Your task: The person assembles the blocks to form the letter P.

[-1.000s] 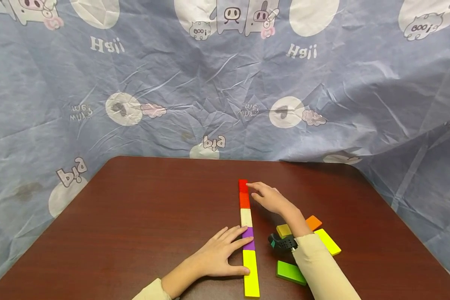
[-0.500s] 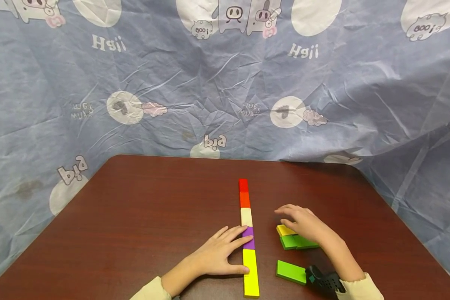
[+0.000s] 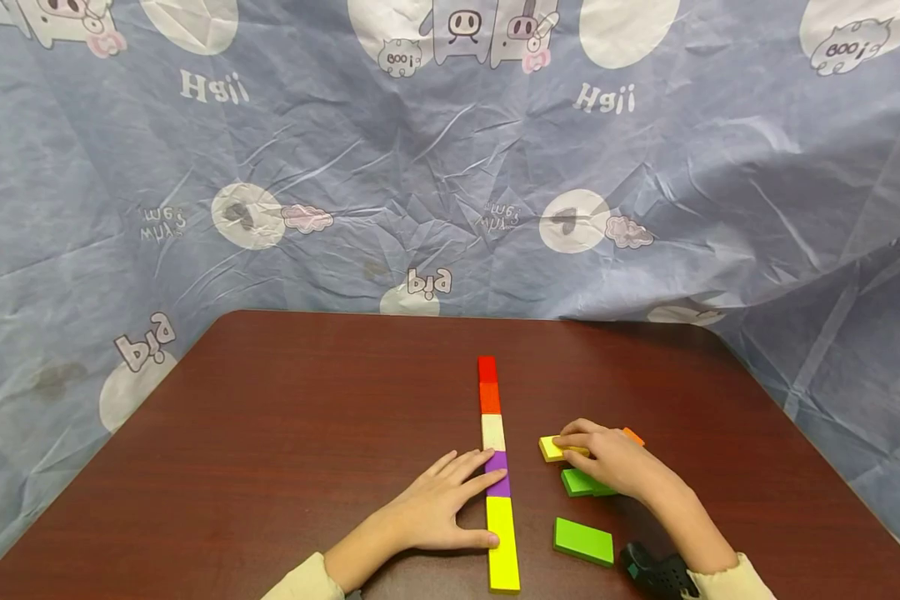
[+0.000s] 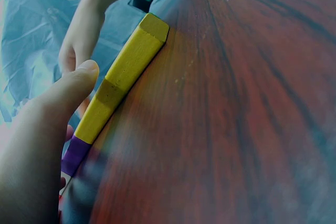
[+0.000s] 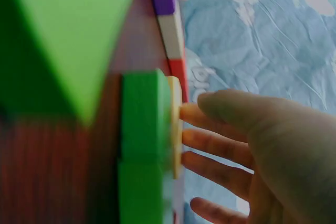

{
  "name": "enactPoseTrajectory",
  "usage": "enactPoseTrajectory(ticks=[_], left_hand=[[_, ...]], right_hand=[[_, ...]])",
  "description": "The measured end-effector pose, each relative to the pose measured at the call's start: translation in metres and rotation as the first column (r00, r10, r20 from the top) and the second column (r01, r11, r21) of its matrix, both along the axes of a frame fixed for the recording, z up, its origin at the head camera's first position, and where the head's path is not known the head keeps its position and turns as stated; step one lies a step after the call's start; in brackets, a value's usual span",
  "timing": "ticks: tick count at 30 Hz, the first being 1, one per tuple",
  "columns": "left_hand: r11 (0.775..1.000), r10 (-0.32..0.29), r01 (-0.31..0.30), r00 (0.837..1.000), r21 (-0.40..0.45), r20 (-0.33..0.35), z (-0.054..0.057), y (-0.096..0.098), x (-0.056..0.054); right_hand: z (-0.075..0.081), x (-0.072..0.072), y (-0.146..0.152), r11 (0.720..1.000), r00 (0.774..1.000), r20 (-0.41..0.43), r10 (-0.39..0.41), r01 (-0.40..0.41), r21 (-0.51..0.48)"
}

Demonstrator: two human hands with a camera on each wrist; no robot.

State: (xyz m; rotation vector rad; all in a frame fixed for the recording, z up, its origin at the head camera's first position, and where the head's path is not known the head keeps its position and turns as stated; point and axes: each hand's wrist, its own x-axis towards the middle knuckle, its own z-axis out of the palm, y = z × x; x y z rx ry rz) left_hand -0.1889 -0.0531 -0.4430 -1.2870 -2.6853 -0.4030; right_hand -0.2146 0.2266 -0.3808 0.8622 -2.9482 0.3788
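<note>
A straight row of flat, coloured wooden blocks runs away from me: yellow (image 3: 504,567), purple (image 3: 497,483), cream (image 3: 493,432), orange-red (image 3: 490,398) and red (image 3: 487,368). My left hand (image 3: 437,508) lies spread along its left side, fingertips on the purple block and thumb on the yellow one. To the right, my right hand (image 3: 618,457) reaches over a loose yellow block (image 3: 550,450). Its fingers touch that block from above, with the thumb near its close side. In the right wrist view, green blocks (image 5: 142,119) stand just in front of the yellow block (image 5: 176,129).
A separate green block (image 3: 583,542) lies nearer me, left of the black wrist strap (image 3: 656,573). Part of an orange block (image 3: 633,436) shows behind my right hand. The dark red-brown table (image 3: 307,417) meets a blue-grey printed cloth (image 3: 390,150) at its back edge.
My right hand has come back from the row's red end to the loose blocks at the right. The loose yellow block has shifted slightly left and away. My left hand has stayed put.
</note>
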Motion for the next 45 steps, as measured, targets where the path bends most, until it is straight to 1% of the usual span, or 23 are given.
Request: enactPoseTrajectory(ticks=[5,8,11,14,18,22,26,29,32,37,41,45], left_hand=[[1.0,0.0,0.0,1.0,0.0,-0.001,0.001,0.0,0.0],[1.0,0.001,-0.001,1.0,0.002,-0.003,0.001,0.0,0.0],[1.0,0.001,-0.001,1.0,0.0,0.006,0.001,0.0,0.0],[1.0,0.002,-0.002,1.0,-0.001,0.015,0.002,0.001,0.002],[1.0,-0.002,0.002,1.0,-0.003,0.002,0.002,0.001,0.003],[1.0,0.0,0.0,1.0,-0.006,-0.011,0.001,0.001,0.002],[1.0,-0.002,0.002,1.0,-0.006,-0.004,0.001,0.001,0.002],[1.0,-0.004,0.004,1.0,-0.005,-0.011,0.001,0.001,0.001],[1.0,-0.002,0.002,1.0,-0.005,-0.017,0.001,0.001,0.001],[1.0,-0.001,0.001,1.0,0.0,0.006,0.001,0.001,0.0],[1.0,-0.003,0.003,1.0,0.001,0.012,0.001,0.001,0.0],[1.0,-0.005,0.005,1.0,-0.001,0.014,0.001,0.001,0.001]], right_hand=[[-0.008,-0.01,-0.019,0.999,0.997,-0.068,-0.034,0.035,0.016],[-0.011,-0.022,-0.026,0.997,0.996,-0.065,-0.069,0.071,0.022],[-0.012,-0.037,-0.029,0.996,0.995,-0.055,-0.086,0.088,0.033],[-0.013,-0.051,-0.028,0.994,0.992,-0.082,-0.091,0.096,0.056],[-0.014,-0.068,-0.028,0.989,0.989,-0.096,-0.116,0.124,0.08],[-0.014,-0.083,-0.031,0.986,0.986,-0.077,-0.147,0.153,0.074],[-0.017,-0.096,-0.034,0.984,0.983,-0.078,-0.164,0.169,0.055],[-0.02,-0.104,-0.037,0.981,0.98,-0.079,-0.185,0.189,0.037],[-0.021,-0.11,-0.041,0.978,0.976,-0.063,-0.208,0.21,0.021],[-0.02,-0.114,-0.05,0.967,0.968,-0.021,-0.251,0.251,0.05],[-0.022,-0.113,-0.056,0.961,0.964,-0.023,-0.266,0.267,0.067],[-0.025,-0.112,-0.06,0.963,0.964,-0.034,-0.264,0.266,0.046]])
